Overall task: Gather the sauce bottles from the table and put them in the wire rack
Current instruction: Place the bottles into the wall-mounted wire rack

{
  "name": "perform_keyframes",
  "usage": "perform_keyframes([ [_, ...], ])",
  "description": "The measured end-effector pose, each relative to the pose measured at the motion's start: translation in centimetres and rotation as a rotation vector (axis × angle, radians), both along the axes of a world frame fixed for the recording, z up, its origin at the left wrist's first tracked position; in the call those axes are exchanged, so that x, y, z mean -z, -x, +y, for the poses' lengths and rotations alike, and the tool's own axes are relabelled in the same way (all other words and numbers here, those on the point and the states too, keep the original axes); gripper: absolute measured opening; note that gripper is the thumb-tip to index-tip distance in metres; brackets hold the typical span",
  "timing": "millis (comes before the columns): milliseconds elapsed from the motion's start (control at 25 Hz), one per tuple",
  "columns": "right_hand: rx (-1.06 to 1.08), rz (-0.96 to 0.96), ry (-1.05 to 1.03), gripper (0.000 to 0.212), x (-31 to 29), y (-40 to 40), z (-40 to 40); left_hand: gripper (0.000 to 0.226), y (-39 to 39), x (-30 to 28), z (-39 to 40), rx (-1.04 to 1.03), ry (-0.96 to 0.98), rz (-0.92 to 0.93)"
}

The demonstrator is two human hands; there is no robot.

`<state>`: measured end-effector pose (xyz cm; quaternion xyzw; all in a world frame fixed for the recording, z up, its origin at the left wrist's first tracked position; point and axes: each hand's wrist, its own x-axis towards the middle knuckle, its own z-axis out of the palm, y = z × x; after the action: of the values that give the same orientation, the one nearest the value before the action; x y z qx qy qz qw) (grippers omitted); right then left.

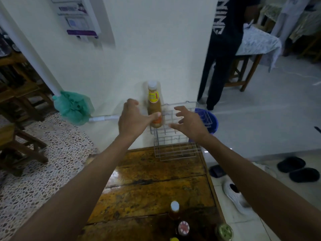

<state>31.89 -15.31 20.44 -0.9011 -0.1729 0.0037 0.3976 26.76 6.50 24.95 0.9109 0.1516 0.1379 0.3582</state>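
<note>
A two-tier wire rack (176, 151) hangs on the white wall at the far end of the wooden table (152, 192). One sauce bottle (153, 100), orange-brown with a white cap and yellow label, stands upright in the left end of the upper tier. My left hand (132, 118) is just left of it; the thumb touches the bottle's lower front and the fingers are loosely curled apart from it. My right hand (188, 121) hovers in front of the upper tier with fingers spread, holding nothing. Several more bottles stand at the table's near edge: a white-capped one (174, 208), a red-capped one (183, 227), a gold-lidded one (224, 232).
A blue bucket (209, 119) sits on the floor behind the rack's right end. A person in dark clothes (224, 49) stands at the right. A green mop (73, 108) leans at the left wall. Shoes (234, 197) and slippers (297, 168) lie right of the table. Wooden chairs (19, 140) stand left.
</note>
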Motion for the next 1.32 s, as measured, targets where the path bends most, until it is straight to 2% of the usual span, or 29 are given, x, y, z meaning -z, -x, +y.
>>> perform_keyframes([
  [80, -0.006, -0.002, -0.006, 0.069, 1.1, 3.6, -4.2, 0.079, 3.6, 2.3, -2.2, -0.031, -0.085, -0.046],
  [120, -0.005, -0.014, 0.008, 0.065, 2.1, 5.8, -6.6, 0.073, 5.3, 3.4, -3.7, 0.032, -0.102, -0.068],
  [200, 0.008, -0.009, 0.061, 0.054, 4.4, 10.1, -11.2, 0.056, 8.3, 5.2, -7.1, 0.305, -0.045, -0.023],
  [280, 0.015, 0.110, 0.140, 0.047, 6.6, 14.1, -15.3, 0.044, 11.0, 6.5, -10.8, 0.699, -0.012, 0.154],
  [400, -0.095, 0.330, 0.377, 0.043, 10.3, 18.9, -19.7, 0.056, 13.6, 8.8, -15.8, 1.207, -0.151, 0.411],
  [480, -0.182, 0.418, 0.441, 0.049, 12.5, 21.5, -21.0, 0.066, 14.4, 10.0, -18.2, 1.339, -0.247, 0.471],
  [640, -0.237, 0.465, 0.358, 0.055, 15.6, 25.1, -21.0, 0.061, 14.8, 11.2, -20.4, 1.418, -0.354, 0.475],
  [840, -0.211, 0.449, 0.303, 0.070, 17.6, 26.3, -19.1, 0.046, 14.7, 12.1, -20.3, 1.429, -0.359, 0.469],
  [960, -0.089, 0.440, 0.279, 0.077, 18.4, 26.0, -18.8, 0.045, 14.6, 13.1, -20.1, 1.324, -0.339, 0.445],
  [1040, -0.022, 0.513, 0.192, 0.071, 18.4, 25.4, -19.0, 0.044, 14.2, 13.4, -20.3, 1.201, -0.349, 0.427],
  [1160, -0.075, 0.558, 0.076, 0.062, 16.5, 23.1, -19.1, 0.042, 12.9, 12.1, -20.4, 1.075, -0.339, 0.384],
  [1320, -0.201, 0.463, -0.108, 0.049, 8.7, 17.8, -16.9, 0.035, 8.4, 4.4, -18.8, 0.973, -0.307, 0.201],
])
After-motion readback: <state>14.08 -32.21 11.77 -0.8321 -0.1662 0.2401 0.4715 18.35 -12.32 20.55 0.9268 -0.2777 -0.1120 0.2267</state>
